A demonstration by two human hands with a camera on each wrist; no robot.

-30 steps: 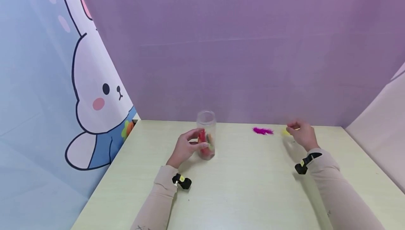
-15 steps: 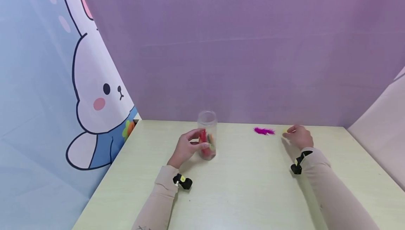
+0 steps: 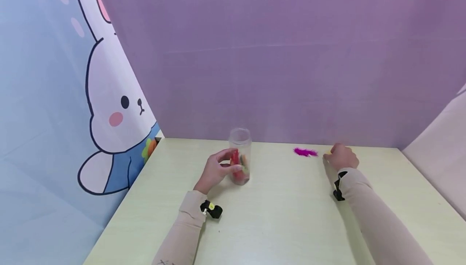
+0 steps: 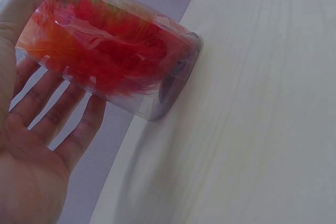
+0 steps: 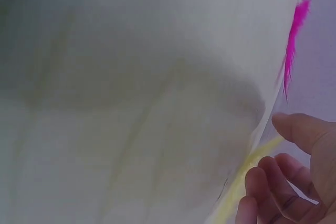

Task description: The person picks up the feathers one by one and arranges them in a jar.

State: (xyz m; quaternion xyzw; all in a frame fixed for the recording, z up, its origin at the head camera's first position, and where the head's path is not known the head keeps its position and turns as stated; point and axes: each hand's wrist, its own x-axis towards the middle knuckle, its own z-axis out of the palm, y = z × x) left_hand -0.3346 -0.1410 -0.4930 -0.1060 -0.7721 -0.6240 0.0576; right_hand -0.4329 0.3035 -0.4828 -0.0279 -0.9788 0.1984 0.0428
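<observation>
My left hand (image 3: 214, 170) grips a clear plastic jar (image 3: 246, 145) that stands upright and lidless on the table, thumb on one side and fingers on the other. Red, orange and green feathers (image 4: 115, 43) fill the lower part of it. At the table's far right, my right hand (image 3: 342, 157) is low over a yellow feather (image 5: 235, 187), mostly hidden by the hand in the head view. In the right wrist view its thumb and bent fingers stand apart, with the feather lying between and beside them. A magenta feather (image 3: 305, 152) lies to the left of this hand.
The pale wooden table (image 3: 280, 216) ends at a purple backdrop (image 3: 291, 75) just behind the feathers. On the left hangs a blue cloth (image 3: 40, 143) with a cartoon rabbit. A white cloth (image 3: 444, 143) borders the right side.
My right hand has moved slightly left and come down over the yellow feather, turning at the wrist. The left hand keeps its grip on the jar, which stays in place.
</observation>
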